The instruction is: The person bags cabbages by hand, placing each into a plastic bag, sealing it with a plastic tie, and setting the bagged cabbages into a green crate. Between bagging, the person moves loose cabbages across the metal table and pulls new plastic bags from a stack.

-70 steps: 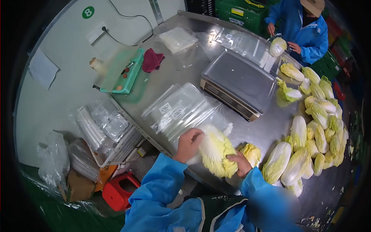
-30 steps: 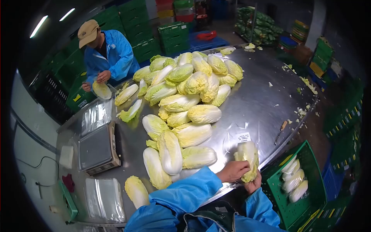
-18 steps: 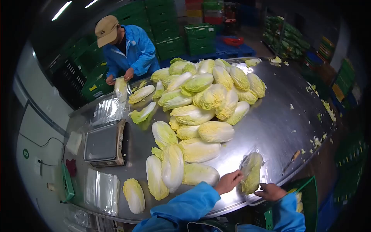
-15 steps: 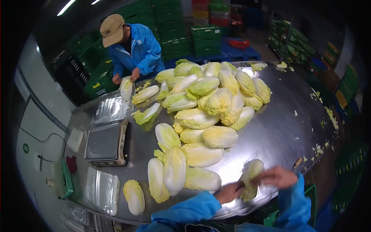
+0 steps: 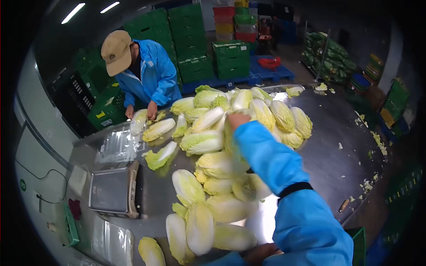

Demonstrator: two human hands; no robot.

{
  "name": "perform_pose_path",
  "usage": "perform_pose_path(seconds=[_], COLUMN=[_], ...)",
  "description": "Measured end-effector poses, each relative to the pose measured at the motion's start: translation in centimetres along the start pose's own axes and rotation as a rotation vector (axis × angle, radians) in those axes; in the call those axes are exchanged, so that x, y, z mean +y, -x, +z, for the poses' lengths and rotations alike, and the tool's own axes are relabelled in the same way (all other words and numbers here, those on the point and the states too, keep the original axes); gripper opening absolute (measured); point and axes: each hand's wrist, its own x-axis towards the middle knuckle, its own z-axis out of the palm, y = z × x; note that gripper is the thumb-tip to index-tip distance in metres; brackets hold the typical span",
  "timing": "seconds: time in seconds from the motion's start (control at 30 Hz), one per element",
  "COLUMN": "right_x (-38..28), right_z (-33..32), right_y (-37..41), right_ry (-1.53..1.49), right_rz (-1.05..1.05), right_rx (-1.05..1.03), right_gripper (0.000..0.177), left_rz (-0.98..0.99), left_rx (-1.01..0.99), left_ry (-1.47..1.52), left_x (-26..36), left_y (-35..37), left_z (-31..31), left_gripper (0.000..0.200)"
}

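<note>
My right hand [image 5: 238, 119] reaches far forward onto the heap of napa cabbages [image 5: 264, 116]. Its fingers are curled over the top end of a motion-blurred napa cabbage [image 5: 230, 141], which shows just left of my sleeve. Low at the bottom edge, my left hand [image 5: 262, 253] is partly covered by my right sleeve, so its fingers and anything in them are hidden. Closest to it lies a pale napa cabbage [image 5: 234, 237]. More napa cabbages lie left of it, including an upright-lying one [image 5: 199, 228].
A scale [image 5: 111, 189] and clear plastic bags [image 5: 112, 243] are at left on the metal table [image 5: 330, 150]. Across it, a co-worker [image 5: 144, 73] in a blue jacket handles a cabbage [image 5: 139, 122]. Leaf scraps [image 5: 367, 181] litter the right edge. Green crates [image 5: 230, 60] stand behind.
My right hand has left the cabbage at the near edge and stretched forward to the heap. That near cabbage is out of sight. The view has tilted up, leaving my left hand lower.
</note>
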Motion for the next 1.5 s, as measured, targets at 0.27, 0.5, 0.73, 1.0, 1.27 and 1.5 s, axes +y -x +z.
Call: perform_pose_path(seconds=[0.27,0.5,0.73,1.0,1.27,1.5], right_x=[16.7,16.5,11.8,20.0,10.0,13.3], right_z=[-7.6,3.4,7.1,3.9,-0.9,-1.4], right_y=[22.2,22.0,26.1,27.7,44.7,54.2], right_ry=[-1.53,-0.819,-0.357,-1.609,-2.426,-2.228], right_rz=[0.358,0.357,0.561,0.441,0.411,0.523], right_rx=[0.287,0.167,0.404,0.399,-0.155,-0.04], right_gripper=[0.048,0.11,0.112,0.086,0.055,0.061], left_rz=[-0.092,-0.174,-0.163,0.024,-0.259,-0.322], left_rx=[0.072,0.068,0.155,0.434,0.184,-0.053], left_ry=[0.071,0.176,0.024,0.288,1.139,0.491], left_x=[2.4,1.9,1.2,1.5,11.1,8.4], left_y=[0.5,1.9,2.9,0.6,-6.4,-6.6], left_z=[-0.1,0.4,0.8,-3.1,-8.1,-7.4], left_gripper=[0.02,0.018,0.021,0.034,0.049,0.025])
